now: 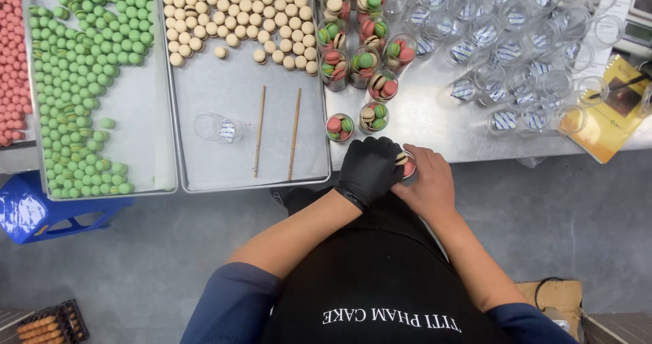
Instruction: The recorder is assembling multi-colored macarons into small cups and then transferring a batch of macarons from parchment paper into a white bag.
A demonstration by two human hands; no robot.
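My left hand (369, 169), in a black glove, presses a beige macaron (401, 158) into a small clear cup (408, 166) at the table's near edge. My bare right hand (426, 179) is wrapped around that cup; a pink macaron shows inside it. Two filled cups (339, 127) (374, 116) stand just beyond my hands, with several more filled cups (353, 38) behind them. A tray of beige macarons (238, 18) lies to the left.
A tray of green macarons (85, 79) and pink macarons (10, 65) sit far left. Two wooden chopsticks (259, 130) and one empty cup (217, 127) lie on the beige tray. Many empty cups (516, 52) fill the right side. A yellow booklet (614, 110) lies at the right edge; a blue stool (41, 208) stands below.
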